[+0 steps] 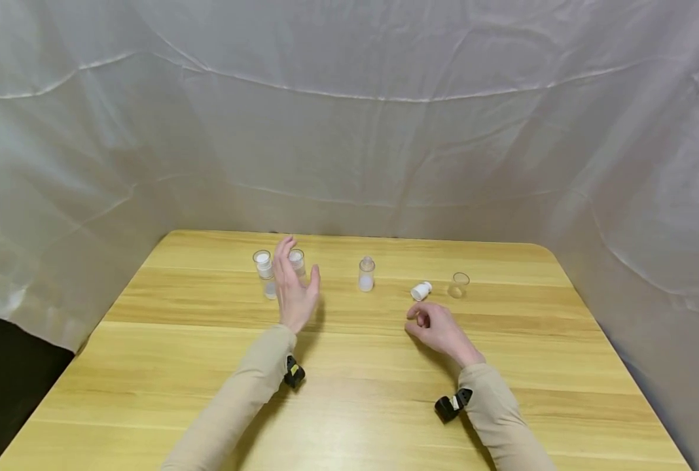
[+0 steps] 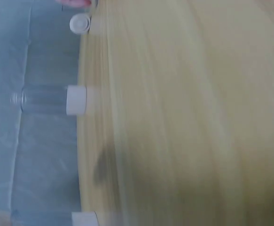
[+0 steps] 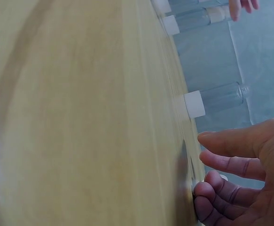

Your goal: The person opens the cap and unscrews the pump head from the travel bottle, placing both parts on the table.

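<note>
My left hand (image 1: 295, 294) is raised with fingers stretched upward and thumb apart, in front of the two left clear bottles. It partly covers the right one (image 1: 298, 260); the left bottle (image 1: 267, 278) has white at top and bottom. I cannot tell whether it touches either. At centre stands a clear bottle (image 1: 366, 271) with a white base and narrow neck, also a clear bottle (image 3: 221, 96) in the right wrist view. My right hand (image 1: 440, 330), fingers loosely bent and holding nothing visible, hovers low near a small white bottle-like piece (image 1: 421, 290) lying on its side.
A clear cup (image 1: 458, 285) stands to the right of the white piece. Everything is on a wooden table (image 1: 361, 399) whose far edge meets a pale curtain (image 1: 349, 150). Curtains also hang at both sides. Each sleeve carries a black wrist camera (image 1: 293, 373).
</note>
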Available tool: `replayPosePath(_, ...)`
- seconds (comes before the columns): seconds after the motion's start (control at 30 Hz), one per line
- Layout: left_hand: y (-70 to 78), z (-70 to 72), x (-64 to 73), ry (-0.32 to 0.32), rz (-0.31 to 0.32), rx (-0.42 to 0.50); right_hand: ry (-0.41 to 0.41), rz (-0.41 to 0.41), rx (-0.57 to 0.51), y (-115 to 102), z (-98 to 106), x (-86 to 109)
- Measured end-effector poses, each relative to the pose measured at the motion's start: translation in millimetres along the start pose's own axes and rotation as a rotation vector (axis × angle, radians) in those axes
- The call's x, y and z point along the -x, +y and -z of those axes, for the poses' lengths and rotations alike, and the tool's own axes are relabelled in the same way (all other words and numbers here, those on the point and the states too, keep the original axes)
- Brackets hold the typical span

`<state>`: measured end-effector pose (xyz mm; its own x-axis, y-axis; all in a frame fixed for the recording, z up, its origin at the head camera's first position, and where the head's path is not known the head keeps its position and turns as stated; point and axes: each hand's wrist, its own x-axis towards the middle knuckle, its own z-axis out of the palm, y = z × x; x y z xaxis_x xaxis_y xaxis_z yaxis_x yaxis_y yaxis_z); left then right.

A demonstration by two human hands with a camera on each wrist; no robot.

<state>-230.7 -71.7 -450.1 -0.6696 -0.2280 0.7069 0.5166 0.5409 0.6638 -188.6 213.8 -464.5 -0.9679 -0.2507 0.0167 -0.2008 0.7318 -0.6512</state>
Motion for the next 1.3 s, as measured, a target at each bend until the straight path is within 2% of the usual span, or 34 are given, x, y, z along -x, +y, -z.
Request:
replayPosePath(0.27,-10.6,8.0,1.9,-0.129,0.137,0.024,0.002,0.002,-0.007,0.5,-0.7,0.3)
replayPosePath(0.63,-20.3,9.7,1.3,-0.252,0.471,0.071,0.004,0.000,-0.008,0.8,-0.1,0.8)
replayPosePath(0.83,-27.3,13.6,-0.7,-0.384,0.604,0.063,0.006,0.003,-0.021,1.2,0.6,0.5)
replayPosePath(1.0,-35.2,13.3,1.2,-0.433,0.626,0.075,0.003,0.013,-0.018,0.8,0.4,1.2)
replayPosePath(1.23,-37.5,13.7,5.1,-0.480,0.547,0.103,0.005,0.013,-0.022,1.2,0.1,1.7)
replayPosePath(1.3,-35.1,14.4,6.7,-0.509,0.547,0.106,0.003,0.012,-0.029,1.5,0.1,1.9)
